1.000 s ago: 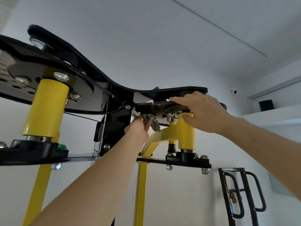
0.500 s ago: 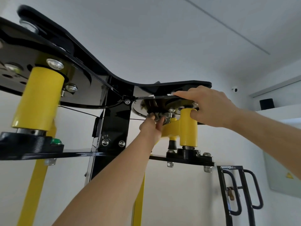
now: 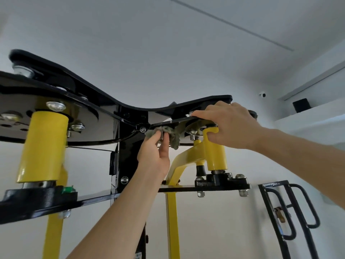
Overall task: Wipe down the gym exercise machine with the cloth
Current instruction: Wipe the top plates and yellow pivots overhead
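Slid leftward since earlier, the left hand [image 3: 155, 157] pinches the cloth [image 3: 173, 137] up under the machine [image 3: 127, 156], just beside the right hand [image 3: 231, 126] gripping its plate edge; soft, light cloth, best held bunched at the fingertips

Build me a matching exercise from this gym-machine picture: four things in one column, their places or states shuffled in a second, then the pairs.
Column one
1. cloth
2. right hand
3. left yellow tube
4. small camera

Column two
a. mounted high up at far right
b. upright at the picture's far left
c. bunched in the left hand
d. holds the top of the right yellow tube

Pairs: 1-c, 2-d, 3-b, 4-a
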Demonstrator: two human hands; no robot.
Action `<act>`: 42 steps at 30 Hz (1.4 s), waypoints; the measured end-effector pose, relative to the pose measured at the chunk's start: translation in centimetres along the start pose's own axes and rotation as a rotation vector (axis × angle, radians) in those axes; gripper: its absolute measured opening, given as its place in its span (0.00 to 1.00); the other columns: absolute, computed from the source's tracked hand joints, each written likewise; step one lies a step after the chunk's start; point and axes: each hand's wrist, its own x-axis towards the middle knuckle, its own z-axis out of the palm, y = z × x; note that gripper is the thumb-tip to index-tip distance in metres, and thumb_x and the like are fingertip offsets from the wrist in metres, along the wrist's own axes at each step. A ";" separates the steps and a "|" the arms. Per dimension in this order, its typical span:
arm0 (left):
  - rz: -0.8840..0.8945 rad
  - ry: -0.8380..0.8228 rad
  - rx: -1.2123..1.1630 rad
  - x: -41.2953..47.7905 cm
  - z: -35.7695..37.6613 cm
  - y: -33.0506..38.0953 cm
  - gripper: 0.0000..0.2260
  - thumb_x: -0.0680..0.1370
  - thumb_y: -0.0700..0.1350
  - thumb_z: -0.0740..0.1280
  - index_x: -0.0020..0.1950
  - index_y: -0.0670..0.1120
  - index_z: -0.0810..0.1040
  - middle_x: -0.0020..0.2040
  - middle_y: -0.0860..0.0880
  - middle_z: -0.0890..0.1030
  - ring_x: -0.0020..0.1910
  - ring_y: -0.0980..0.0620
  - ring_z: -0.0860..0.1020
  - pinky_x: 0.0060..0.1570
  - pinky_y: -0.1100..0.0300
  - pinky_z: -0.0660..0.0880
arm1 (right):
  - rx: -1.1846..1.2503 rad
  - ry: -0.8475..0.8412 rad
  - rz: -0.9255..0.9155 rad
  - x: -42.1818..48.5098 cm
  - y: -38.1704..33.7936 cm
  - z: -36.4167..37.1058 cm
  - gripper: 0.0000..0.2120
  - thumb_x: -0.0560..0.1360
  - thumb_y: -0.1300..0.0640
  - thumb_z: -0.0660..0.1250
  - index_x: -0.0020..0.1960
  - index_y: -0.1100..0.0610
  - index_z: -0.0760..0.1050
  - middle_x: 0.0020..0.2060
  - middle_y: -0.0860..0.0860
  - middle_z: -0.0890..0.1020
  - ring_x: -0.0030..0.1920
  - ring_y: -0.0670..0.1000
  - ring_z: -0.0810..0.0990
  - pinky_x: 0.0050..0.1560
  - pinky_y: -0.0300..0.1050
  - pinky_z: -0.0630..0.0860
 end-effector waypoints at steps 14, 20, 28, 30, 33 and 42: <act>-0.052 0.146 0.191 0.1 2.2 -4.7 0.14 0.82 0.37 0.66 0.68 0.42 0.76 0.63 0.43 0.83 0.39 0.55 0.84 0.45 0.66 0.80 | 0.037 -0.016 0.040 0.2 -0.1 0.1 0.34 0.69 0.50 0.68 0.74 0.39 0.65 0.45 0.41 0.73 0.51 0.47 0.68 0.49 0.49 0.63; -0.058 0.225 0.100 1.1 1.9 -3.6 0.17 0.83 0.34 0.63 0.72 0.38 0.73 0.61 0.47 0.81 0.36 0.59 0.81 0.52 0.71 0.77 | 0.037 -0.015 0.044 0.2 -0.3 0.2 0.33 0.70 0.51 0.67 0.74 0.39 0.64 0.45 0.41 0.71 0.50 0.46 0.65 0.51 0.50 0.64; -0.038 0.190 0.205 -0.4 0.9 0.2 0.14 0.85 0.43 0.62 0.69 0.41 0.76 0.64 0.47 0.78 0.56 0.55 0.80 0.46 0.75 0.73 | 0.034 -0.058 0.060 0.1 -0.7 -0.3 0.32 0.72 0.49 0.67 0.75 0.40 0.64 0.45 0.40 0.69 0.50 0.46 0.65 0.53 0.52 0.67; -0.063 0.096 0.125 -1.0 1.2 0.9 0.09 0.82 0.41 0.68 0.61 0.42 0.80 0.59 0.46 0.82 0.52 0.51 0.84 0.43 0.68 0.81 | 0.042 -0.075 0.068 0.1 -0.7 -0.6 0.32 0.73 0.48 0.67 0.75 0.39 0.63 0.46 0.40 0.70 0.51 0.46 0.66 0.54 0.53 0.68; -0.035 0.095 0.117 -2.4 0.9 2.1 0.09 0.77 0.40 0.73 0.56 0.41 0.83 0.48 0.44 0.87 0.44 0.50 0.87 0.38 0.62 0.83 | 0.070 -0.108 0.079 0.2 -0.9 -1.1 0.31 0.73 0.48 0.66 0.75 0.39 0.63 0.46 0.41 0.71 0.53 0.48 0.69 0.54 0.53 0.69; 0.076 0.166 0.189 -6.1 -1.5 8.2 0.09 0.77 0.37 0.73 0.56 0.38 0.82 0.46 0.41 0.87 0.42 0.47 0.87 0.42 0.59 0.84 | 0.291 0.026 0.168 1.8 -5.6 -1.2 0.19 0.74 0.52 0.65 0.64 0.44 0.78 0.53 0.45 0.81 0.59 0.53 0.70 0.59 0.53 0.57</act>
